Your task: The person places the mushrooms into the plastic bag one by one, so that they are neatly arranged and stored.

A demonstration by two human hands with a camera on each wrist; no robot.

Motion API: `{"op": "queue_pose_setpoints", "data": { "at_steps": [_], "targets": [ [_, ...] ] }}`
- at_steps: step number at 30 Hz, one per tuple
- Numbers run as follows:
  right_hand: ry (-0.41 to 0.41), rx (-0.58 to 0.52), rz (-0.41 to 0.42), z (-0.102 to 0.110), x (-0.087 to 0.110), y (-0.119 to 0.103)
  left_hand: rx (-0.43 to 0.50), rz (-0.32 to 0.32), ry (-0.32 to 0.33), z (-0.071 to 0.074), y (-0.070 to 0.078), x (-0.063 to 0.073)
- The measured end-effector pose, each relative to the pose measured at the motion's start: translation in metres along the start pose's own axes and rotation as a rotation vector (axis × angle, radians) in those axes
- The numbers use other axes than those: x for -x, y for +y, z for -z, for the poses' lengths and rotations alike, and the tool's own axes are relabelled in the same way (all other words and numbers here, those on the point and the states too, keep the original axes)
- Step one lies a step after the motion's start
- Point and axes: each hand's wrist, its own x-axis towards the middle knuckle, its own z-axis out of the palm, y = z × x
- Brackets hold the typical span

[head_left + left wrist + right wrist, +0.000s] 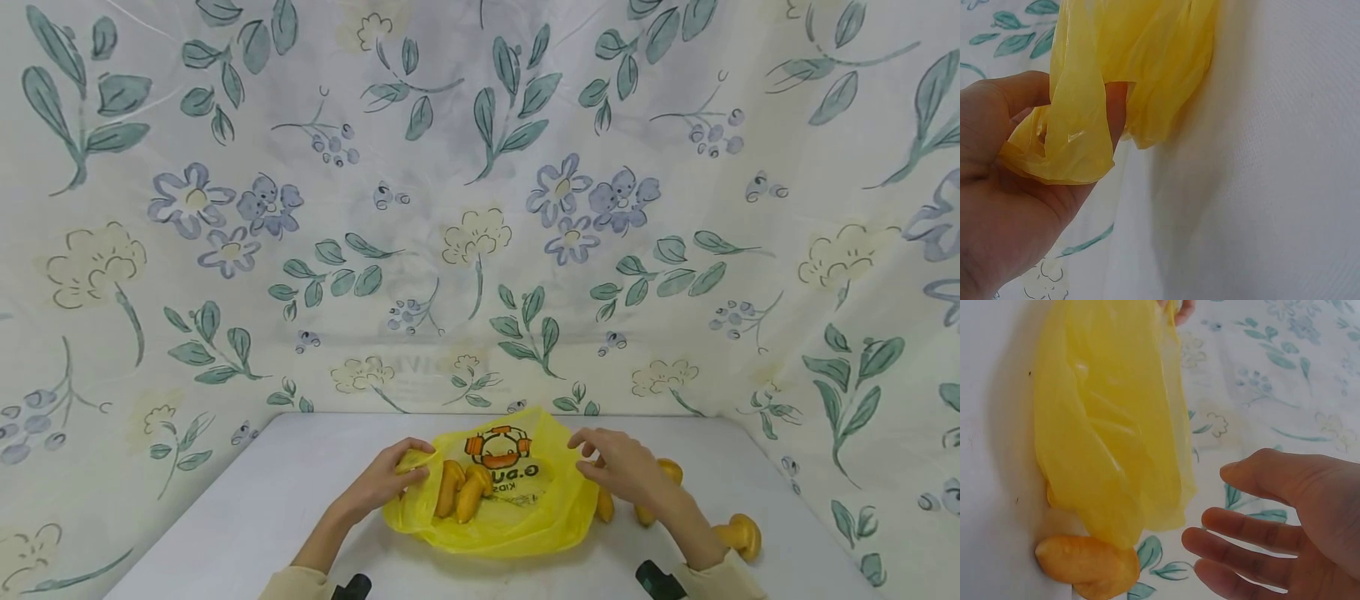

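A yellow plastic bag with a printed duck and lettering lies spread on the table, its mouth held up at the left. My left hand grips the bag's left rim; in the left wrist view the yellow plastic passes between thumb and fingers. Two orange-brown mushroom-shaped pieces are in the bag's left part. My right hand is at the bag's right edge in the head view. From the right wrist, that hand shows spread fingers with nothing in them, apart from the bag.
More such mushroom-shaped pieces lie right of the bag: one partly behind the right forearm, another farther right, one against the bag. The white table ends at a floral cloth behind.
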Motion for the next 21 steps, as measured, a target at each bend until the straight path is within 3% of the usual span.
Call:
{"op": "queue_pose_setpoints", "data": {
  "at_steps": [13,21],
  "targets": [
    [-0.075,-0.08,-0.161,0.011,0.002,0.016,0.003,0.007,0.0,-0.001,0.0,-0.001],
    [-0.087,-0.086,-0.137,0.021,0.003,0.028,0.002,0.002,0.002,-0.001,0.0,0.0]
  ]
}}
